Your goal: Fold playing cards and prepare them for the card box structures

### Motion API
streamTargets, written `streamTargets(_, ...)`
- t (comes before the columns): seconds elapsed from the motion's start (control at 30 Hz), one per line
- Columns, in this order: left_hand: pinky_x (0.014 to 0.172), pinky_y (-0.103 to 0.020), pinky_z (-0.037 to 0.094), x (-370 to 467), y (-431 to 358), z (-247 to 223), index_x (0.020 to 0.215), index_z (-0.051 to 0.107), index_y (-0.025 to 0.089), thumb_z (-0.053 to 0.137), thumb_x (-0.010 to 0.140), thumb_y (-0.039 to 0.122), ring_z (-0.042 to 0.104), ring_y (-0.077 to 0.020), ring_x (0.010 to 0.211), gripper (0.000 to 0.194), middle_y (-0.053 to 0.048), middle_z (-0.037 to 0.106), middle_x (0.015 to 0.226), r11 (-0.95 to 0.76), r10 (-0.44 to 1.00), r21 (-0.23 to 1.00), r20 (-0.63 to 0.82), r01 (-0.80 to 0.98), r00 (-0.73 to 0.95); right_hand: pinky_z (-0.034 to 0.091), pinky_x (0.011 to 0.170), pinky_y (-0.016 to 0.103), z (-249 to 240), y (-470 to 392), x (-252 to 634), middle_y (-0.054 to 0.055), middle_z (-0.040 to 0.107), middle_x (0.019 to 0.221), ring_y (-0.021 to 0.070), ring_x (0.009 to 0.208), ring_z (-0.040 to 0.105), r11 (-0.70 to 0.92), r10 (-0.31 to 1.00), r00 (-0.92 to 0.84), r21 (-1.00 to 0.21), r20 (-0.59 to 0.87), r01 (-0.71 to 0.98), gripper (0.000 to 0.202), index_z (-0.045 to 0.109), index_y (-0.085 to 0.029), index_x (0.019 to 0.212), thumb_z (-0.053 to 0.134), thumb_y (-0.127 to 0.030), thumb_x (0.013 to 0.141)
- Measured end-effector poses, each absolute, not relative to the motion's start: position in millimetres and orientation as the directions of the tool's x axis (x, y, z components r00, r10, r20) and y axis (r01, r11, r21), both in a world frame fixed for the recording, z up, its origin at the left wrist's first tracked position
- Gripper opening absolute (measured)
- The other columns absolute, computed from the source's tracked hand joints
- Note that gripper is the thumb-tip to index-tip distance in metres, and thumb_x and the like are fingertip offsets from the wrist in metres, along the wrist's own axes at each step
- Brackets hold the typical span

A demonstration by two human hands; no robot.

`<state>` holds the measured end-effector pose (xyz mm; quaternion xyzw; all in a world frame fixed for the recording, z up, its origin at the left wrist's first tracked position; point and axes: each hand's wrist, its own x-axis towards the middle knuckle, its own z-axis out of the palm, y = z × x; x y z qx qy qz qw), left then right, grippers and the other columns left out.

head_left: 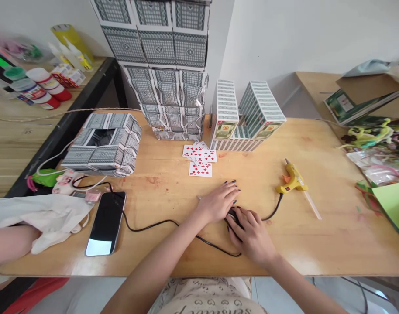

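Observation:
My left hand [219, 201] lies palm down on the wooden table, its fingers stretched out to the right. Just below its fingertips, my right hand [253, 237] has its fingers curled over a black object [234, 220], mostly hidden, whose kind I cannot make out. A thin grey tip sticks out left of my left wrist. The black cord [278, 208] of a yellow glue gun [293, 179] runs toward my right hand. The glue gun lies to the right with a clear glue stick [312, 205] at its back. Face-up playing cards [200, 169] lie beyond my hands.
Structures of card panels stand behind: a tall tower [173, 87], a square frame [103, 155], and stacked card boxes [227, 109]. A phone [107, 224] lies left, near a white cloth [52, 218] and another person's arm [11, 244]. Glue bottles [44, 87] stand on the side table.

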<state>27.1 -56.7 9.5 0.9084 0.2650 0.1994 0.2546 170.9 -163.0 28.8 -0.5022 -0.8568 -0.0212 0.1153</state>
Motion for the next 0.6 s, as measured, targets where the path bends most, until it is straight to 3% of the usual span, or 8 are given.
streamTargets(0.33,0.112,-0.04,0.027,23.6,-70.2,11.2,0.125,0.045,0.013,0.036,0.092,0.028,0.026,-0.021,0.135,0.037,-0.011,0.041,0.138,-0.719,0.591,0.583,0.228,0.378,0.773,0.044,0.082,0.046,34.1,-168.6,175.1,0.017,0.061,0.105,0.0301,0.103,0.049,0.528,0.841,-0.497,-0.119,0.216,0.841,0.029,0.063,-0.015,0.11,0.051,-0.023,0.085)
streamTargets(0.6,0.111,-0.04,0.029,28.4,-63.0,6.5,0.123,0.047,0.012,0.037,0.092,0.025,0.031,-0.0209,0.133,0.036,-0.011,0.047,0.133,-0.738,0.575,0.572,0.257,0.357,0.777,0.043,0.082,0.045,27.5,-166.6,176.0,0.016,0.061,0.106,0.0283,0.101,0.05,0.505,0.846,-0.477,-0.073,0.238,0.86,0.027,0.065,-0.017,0.107,0.052,-0.023,0.084)
